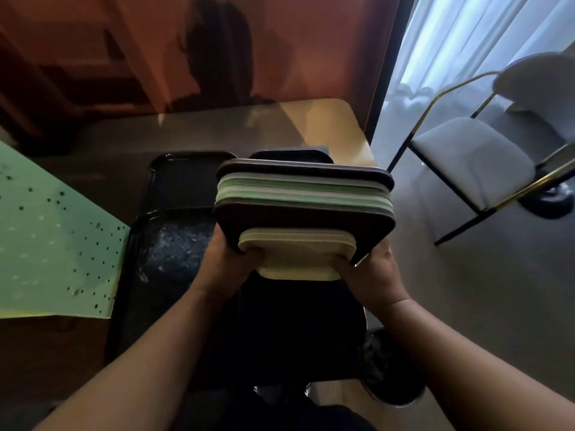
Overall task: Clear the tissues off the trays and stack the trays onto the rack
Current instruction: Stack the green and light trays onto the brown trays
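Note:
I hold a stack of trays (303, 206) in front of me, lifted above the table. It has dark brown, grey and green trays, with smaller cream ones at the near end. My left hand (228, 262) grips the stack's near left corner. My right hand (371, 276) grips the near right corner. Two black trays lie on the table: one at the back (183, 178), one nearer (168, 250) with pale specks on it. No tissues and no rack show in this view.
A green dotted sheet (53, 241) lies at the left on the table (326, 122). A white chair with gold legs (473, 160) stands at the right by a curtain. A dark round bin (389, 371) sits on the floor near my right arm.

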Tool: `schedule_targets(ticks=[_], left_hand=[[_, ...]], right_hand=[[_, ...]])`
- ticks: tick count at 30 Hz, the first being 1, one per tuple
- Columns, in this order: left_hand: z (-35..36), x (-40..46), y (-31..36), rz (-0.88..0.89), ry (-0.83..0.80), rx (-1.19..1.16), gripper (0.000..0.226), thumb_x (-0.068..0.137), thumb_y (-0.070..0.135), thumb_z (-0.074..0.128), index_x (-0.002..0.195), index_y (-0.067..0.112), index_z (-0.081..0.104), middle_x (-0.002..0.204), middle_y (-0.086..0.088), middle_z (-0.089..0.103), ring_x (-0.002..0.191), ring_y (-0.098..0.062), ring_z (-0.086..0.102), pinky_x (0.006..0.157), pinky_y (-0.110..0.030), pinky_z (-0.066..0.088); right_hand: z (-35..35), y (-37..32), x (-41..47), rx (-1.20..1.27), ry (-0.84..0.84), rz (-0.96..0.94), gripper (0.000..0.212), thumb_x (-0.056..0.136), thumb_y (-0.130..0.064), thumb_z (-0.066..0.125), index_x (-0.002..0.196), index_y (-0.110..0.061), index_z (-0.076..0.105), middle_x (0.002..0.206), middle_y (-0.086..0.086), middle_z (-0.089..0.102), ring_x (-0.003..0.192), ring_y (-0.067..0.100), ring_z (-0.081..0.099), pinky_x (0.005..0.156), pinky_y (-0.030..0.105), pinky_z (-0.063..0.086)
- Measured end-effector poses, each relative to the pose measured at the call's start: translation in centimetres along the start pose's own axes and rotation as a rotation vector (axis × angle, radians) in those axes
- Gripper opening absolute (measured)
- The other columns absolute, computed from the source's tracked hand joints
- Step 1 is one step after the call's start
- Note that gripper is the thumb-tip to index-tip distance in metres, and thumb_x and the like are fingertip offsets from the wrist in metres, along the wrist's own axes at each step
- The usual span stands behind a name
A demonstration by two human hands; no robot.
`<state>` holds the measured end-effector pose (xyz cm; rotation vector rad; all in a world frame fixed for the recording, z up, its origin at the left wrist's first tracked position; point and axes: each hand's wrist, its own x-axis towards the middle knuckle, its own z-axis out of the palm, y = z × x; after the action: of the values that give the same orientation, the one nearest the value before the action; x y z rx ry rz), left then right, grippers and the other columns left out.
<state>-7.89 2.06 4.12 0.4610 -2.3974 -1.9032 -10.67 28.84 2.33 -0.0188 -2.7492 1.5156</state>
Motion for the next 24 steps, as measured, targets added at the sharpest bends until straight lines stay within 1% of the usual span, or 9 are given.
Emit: schedule_targets(ticks=[2,5,7,11,13,15,18,21,24], left_hand=[[0.0,-0.1,-0.1,0.006,0.006,0.014,0.069,0.060,0.025,0.079,0.118,0.053,0.056,0.110,0.019,0.071,0.102,-0.009,0.067,0.087,-0.035,0.057],[0.0,-0.2,-0.2,0.003,0.004,0.054,0.077,0.057,0.030,0.079,0.130,0.031,0.056,0.113,0.011,0.071,0.103,-0.010,0.067,0.087,-0.034,0.057],[0.0,-0.3,-0.4,0.006,0.005,0.069,0.082,0.058,0.027,0.079,0.135,0.022,0.053,0.116,0.011,0.068,0.102,-0.003,0.065,0.087,-0.030,0.056],[0.1,0.4,-0.1,0.020,0.004,0.099,0.072,0.059,0.022,0.079,0.124,0.037,0.053,0.121,0.002,0.063,0.108,-0.003,0.062,0.093,-0.034,0.055],[0.0,1.2,0.5,0.055,-0.005,0.121,0.066,0.060,0.011,0.078,0.113,0.044,0.055,0.115,0.007,0.063,0.102,0.005,0.063,0.088,-0.026,0.056],[-0.1,2.3,0.9,0.126,-0.044,0.129,0.074,0.059,0.002,0.077,0.120,0.040,0.058,0.112,0.014,0.066,0.101,0.008,0.064,0.085,-0.021,0.055],[-0.7,3.6,1.8,0.055,-0.093,0.014,0.088,0.057,0.002,0.081,0.138,0.009,0.047,0.120,-0.004,0.067,0.110,-0.009,0.066,0.089,-0.038,0.057],[-1.5,4.4,4.3,0.038,-0.144,-0.031,0.068,0.060,0.005,0.080,0.124,0.014,0.059,0.112,-0.004,0.074,0.108,-0.023,0.069,0.089,-0.050,0.059],[-2.5,5.4,8.4,0.061,-0.208,-0.067,0.056,0.072,0.005,0.079,0.125,0.008,0.062,0.119,-0.015,0.072,0.112,-0.032,0.069,0.091,-0.056,0.057]], right_hand=[[-0.1,0.4,0.2,-0.007,-0.001,-0.018,0.072,0.069,-0.024,0.092,0.130,-0.023,0.054,0.120,-0.002,0.062,0.108,0.014,0.058,0.089,0.027,0.046],[-0.1,1.0,0.1,-0.008,-0.010,-0.030,0.072,0.069,-0.026,0.092,0.129,-0.028,0.051,0.123,0.000,0.060,0.112,0.017,0.058,0.093,0.031,0.047],[0.0,1.2,0.1,-0.025,-0.056,-0.027,0.076,0.073,-0.025,0.091,0.135,-0.018,0.048,0.123,-0.002,0.056,0.111,0.014,0.055,0.093,0.028,0.043],[0.0,0.9,0.3,-0.024,-0.089,-0.018,0.079,0.077,-0.022,0.088,0.142,-0.010,0.044,0.122,-0.003,0.057,0.108,0.011,0.055,0.090,0.030,0.045],[0.1,0.7,0.5,-0.004,-0.088,-0.019,0.077,0.079,-0.019,0.086,0.142,-0.011,0.044,0.122,-0.003,0.059,0.106,0.009,0.055,0.087,0.028,0.045],[0.1,0.4,1.2,0.021,-0.091,-0.005,0.075,0.079,-0.019,0.085,0.143,-0.014,0.045,0.123,-0.004,0.060,0.105,0.007,0.056,0.084,0.028,0.047],[-0.4,-0.9,2.7,0.091,-0.109,-0.043,0.071,0.080,-0.016,0.083,0.141,-0.023,0.046,0.129,-0.001,0.060,0.115,0.013,0.059,0.090,0.030,0.051],[-1.8,-3.7,4.4,0.194,-0.175,-0.061,0.067,0.085,-0.011,0.080,0.135,-0.032,0.042,0.126,-0.004,0.056,0.114,0.012,0.058,0.085,0.025,0.055],[-3.6,-7.1,6.8,0.337,-0.236,-0.022,0.062,0.085,-0.019,0.082,0.138,-0.018,0.050,0.124,0.003,0.064,0.111,0.017,0.067,0.083,0.036,0.062]])
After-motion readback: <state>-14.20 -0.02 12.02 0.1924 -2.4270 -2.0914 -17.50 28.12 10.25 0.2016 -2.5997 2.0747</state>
